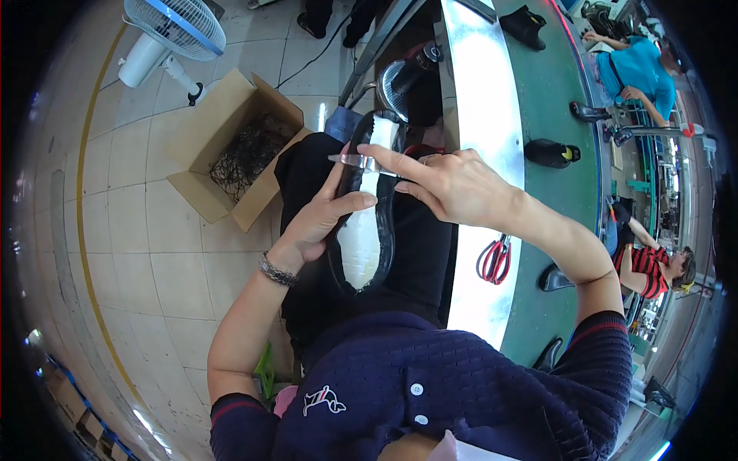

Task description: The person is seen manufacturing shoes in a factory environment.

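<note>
Over my lap lies a black shoe [361,238], its underside turned up with a long white insole board showing and black edges around it. My left hand [319,219] grips the shoe's left side, with the thumb pressed on the white board. My right hand [453,180] is closed on a slim silver metal tool [354,160], held crosswise over the upper part of the shoe. Its index finger stretches along the tool. The tool's exact kind cannot be made out, as the fingers cover part of it.
Red-handled scissors [496,260] lie on the metal bench [480,115] to my right. Beyond runs a green conveyor belt [550,207] carrying several black shoes [550,153]. At left stand a cardboard box [207,138] of dark scraps and a fan [173,34]. Other people work at far right.
</note>
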Action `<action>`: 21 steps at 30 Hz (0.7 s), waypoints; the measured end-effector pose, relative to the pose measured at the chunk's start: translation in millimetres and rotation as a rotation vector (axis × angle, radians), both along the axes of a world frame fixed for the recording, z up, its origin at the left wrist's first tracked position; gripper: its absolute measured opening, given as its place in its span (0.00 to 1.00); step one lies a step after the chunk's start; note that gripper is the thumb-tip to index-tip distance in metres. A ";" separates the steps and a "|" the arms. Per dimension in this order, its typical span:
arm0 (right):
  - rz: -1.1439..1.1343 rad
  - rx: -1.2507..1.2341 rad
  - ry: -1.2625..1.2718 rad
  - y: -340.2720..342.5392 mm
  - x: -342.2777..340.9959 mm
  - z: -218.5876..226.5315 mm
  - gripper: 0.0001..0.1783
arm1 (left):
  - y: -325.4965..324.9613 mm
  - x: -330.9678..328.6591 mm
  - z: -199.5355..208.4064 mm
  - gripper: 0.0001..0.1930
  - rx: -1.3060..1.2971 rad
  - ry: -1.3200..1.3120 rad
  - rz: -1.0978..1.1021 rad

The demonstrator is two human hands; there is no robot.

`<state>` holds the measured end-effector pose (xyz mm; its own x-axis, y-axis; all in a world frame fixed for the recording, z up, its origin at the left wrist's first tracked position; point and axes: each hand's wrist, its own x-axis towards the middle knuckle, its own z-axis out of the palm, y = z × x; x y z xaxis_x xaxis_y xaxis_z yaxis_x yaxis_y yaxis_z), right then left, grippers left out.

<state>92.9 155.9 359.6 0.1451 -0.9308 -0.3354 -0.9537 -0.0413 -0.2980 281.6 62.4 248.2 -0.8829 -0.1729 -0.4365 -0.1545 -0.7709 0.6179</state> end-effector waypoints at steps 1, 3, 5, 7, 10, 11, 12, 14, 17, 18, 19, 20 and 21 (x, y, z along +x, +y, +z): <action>-0.002 -0.001 0.001 3.9 1.4 -3.7 0.35 | -1.0 0.2 2.3 0.50 0.021 -0.010 -0.015; -0.062 -0.225 -0.147 17.7 3.4 -19.6 0.36 | -1.6 -1.4 8.5 0.51 0.002 0.003 -0.016; -0.115 -0.002 -0.104 15.3 5.5 -19.6 0.36 | -0.5 -1.1 9.9 0.53 -0.019 0.016 -0.024; -0.033 0.061 0.038 14.1 8.3 -2.5 0.36 | 4.1 2.6 10.3 0.56 -0.032 0.042 -0.009; -0.062 -0.038 -0.124 21.6 19.4 -5.1 0.35 | 3.7 7.3 4.7 0.58 -0.010 0.028 -0.038; -0.083 -0.170 -0.213 26.7 22.2 -9.4 0.36 | 6.1 7.2 4.0 0.58 -0.009 0.030 -0.042; -0.097 0.026 -0.136 27.8 22.0 -12.8 0.36 | 9.1 7.4 3.1 0.58 0.001 0.064 -0.041; -0.072 0.036 -0.048 30.3 20.1 -8.0 0.36 | 14.7 10.4 -4.8 0.58 0.008 0.097 -0.042; -0.050 0.156 0.070 36.6 16.0 12.1 0.35 | 36.0 20.8 -24.7 0.49 0.011 0.210 0.061; -0.014 0.161 0.052 44.8 14.8 16.1 0.35 | 41.2 23.4 -26.4 0.43 0.212 0.284 0.141; 0.019 0.168 0.033 52.9 15.8 20.3 0.35 | 48.1 26.3 -28.0 0.38 0.416 0.357 0.221; 0.045 0.226 0.095 58.1 19.2 23.4 0.37 | 56.2 30.9 -31.7 0.32 0.401 0.367 0.219; 0.050 0.230 0.089 63.2 24.9 21.9 0.37 | 61.1 31.4 -32.6 0.32 0.403 0.362 0.225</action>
<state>117.8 219.0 381.6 0.1495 -0.8211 -0.5509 -0.9751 -0.0301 -0.2197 313.0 123.5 215.6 -0.9489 -0.2563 -0.1841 0.2065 -0.9454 0.2521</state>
